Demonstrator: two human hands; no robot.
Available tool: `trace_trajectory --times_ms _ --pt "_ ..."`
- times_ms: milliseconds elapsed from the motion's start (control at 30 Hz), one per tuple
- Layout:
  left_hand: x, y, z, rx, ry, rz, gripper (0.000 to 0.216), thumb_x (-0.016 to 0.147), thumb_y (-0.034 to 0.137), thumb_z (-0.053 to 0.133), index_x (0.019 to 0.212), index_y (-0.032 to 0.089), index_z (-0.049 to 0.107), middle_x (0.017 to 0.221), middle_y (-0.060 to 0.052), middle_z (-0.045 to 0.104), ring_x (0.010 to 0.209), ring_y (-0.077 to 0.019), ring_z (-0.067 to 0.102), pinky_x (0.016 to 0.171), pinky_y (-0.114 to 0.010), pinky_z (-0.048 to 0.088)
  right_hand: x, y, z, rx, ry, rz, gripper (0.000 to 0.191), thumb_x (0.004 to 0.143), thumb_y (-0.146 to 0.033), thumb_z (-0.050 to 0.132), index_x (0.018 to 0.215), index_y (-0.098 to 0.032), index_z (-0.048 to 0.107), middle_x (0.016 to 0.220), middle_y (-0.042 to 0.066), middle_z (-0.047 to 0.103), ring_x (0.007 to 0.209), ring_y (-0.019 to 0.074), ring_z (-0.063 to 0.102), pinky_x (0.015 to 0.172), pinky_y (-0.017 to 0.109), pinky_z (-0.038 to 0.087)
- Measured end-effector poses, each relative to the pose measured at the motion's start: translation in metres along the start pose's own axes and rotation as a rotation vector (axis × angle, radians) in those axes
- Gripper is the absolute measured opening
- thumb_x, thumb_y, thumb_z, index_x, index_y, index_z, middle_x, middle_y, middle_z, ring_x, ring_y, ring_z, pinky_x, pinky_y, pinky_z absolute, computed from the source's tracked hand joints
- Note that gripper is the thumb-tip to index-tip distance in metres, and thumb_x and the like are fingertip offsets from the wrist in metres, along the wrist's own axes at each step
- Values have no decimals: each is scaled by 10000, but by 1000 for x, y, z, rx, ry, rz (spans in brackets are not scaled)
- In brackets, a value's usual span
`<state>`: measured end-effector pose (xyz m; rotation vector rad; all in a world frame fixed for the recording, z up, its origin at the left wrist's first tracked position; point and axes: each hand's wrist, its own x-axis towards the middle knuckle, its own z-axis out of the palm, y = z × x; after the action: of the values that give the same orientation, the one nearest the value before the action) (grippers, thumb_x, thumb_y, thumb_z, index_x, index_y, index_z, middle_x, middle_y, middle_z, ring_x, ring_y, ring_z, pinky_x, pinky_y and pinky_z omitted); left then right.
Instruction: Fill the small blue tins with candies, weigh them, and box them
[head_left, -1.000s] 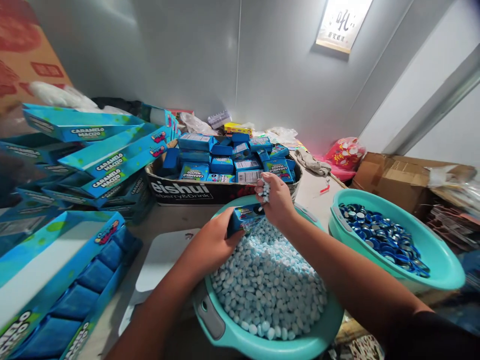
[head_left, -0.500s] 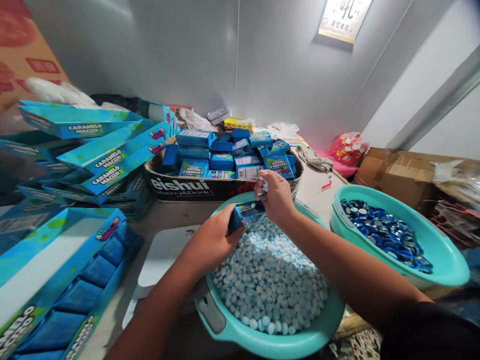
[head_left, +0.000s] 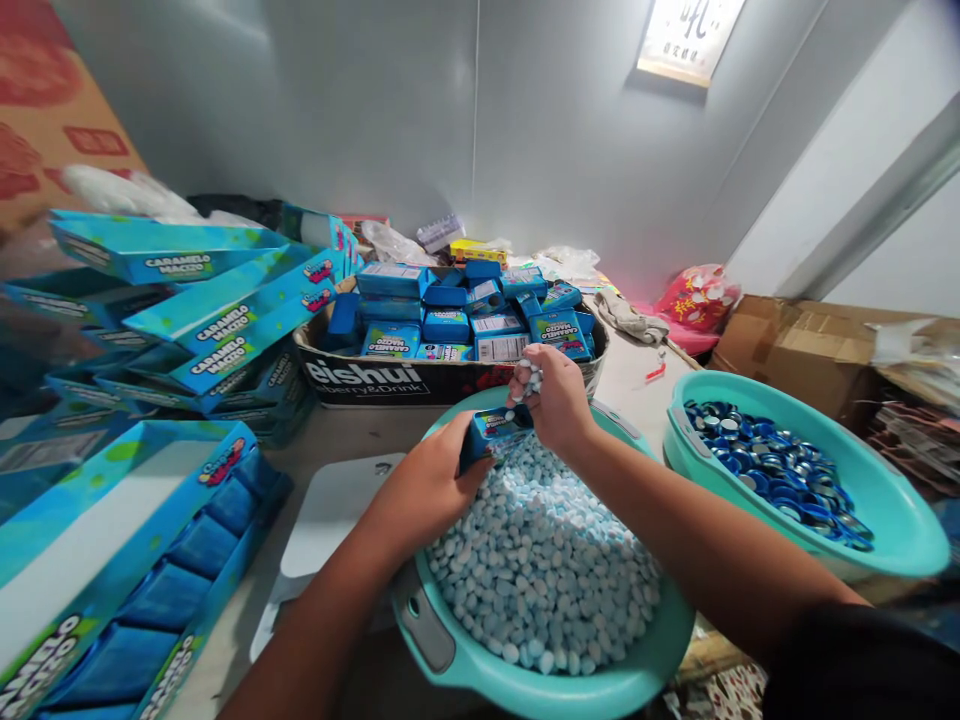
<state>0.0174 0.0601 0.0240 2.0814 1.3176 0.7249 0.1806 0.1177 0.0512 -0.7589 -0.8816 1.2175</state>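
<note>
At left on the counter (head_left: 367,425), a tray (head_left: 82,510) holds blue packs (head_left: 166,595). The left hand (head_left: 431,480) has its grip clamped around a small box (head_left: 499,424) over a basin (head_left: 540,692) of pale candies (head_left: 540,590). The right hand (head_left: 561,402) keeps its grip curled around more candies, beside the box's opening. Farther right, a second basin (head_left: 896,520) holds caps (head_left: 780,472).

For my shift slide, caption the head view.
Left hand holding a blue box, right hand a fistful of candies, above a tub of more.
</note>
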Motion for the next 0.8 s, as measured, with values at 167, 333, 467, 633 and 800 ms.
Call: trace_trajectory --times_ms 167,333,467,633,800 --pt "-1 -1 0 21 -2 8 378 910 369 519 1252 207 508 1201 -122 646 1104 -319 604 900 -430 470 -2 -1 1 -7 -19 -32 121 706 -258 630 699 -201 525 532 -52 501 423 110 471 393 204 407" --pt "-1 -2 1 20 5 22 356 912 374 515 1232 217 517 1210 -117 648 1114 -313 603 907 -417 468 -4 -2 1 8 -79 -27 182 691 -296 665 711 -215 504 532 -62 490 402 104 441 369 206 410" --pt "0 -2 1 14 -1 17 382 921 404 497 1257 222 511 1219 -115 648 1108 -314 607 902 -415 468 -6 -3 0 -10 -80 -37 167 694 -310 648 726 -218 513 532 -60 506 401 110 446 349 199 394" --pt "0 -1 0 5 -24 1 408 931 445 476 1266 214 505 1228 -123 644 1129 -329 596 909 -429 466 -7 -3 -1 -27 -146 -44 119 698 -291 608 701 -212 519 535 -53 524 414 115 466 376 210 426" --pt "0 -1 0 28 -10 -2 408 920 435 494 1267 220 511 1237 -125 639 1127 -333 599 895 -427 480 -5 -3 -2 -27 -174 -25 91 681 -266 586 693 -211 514 534 -52 525 428 113 467 391 204 429"
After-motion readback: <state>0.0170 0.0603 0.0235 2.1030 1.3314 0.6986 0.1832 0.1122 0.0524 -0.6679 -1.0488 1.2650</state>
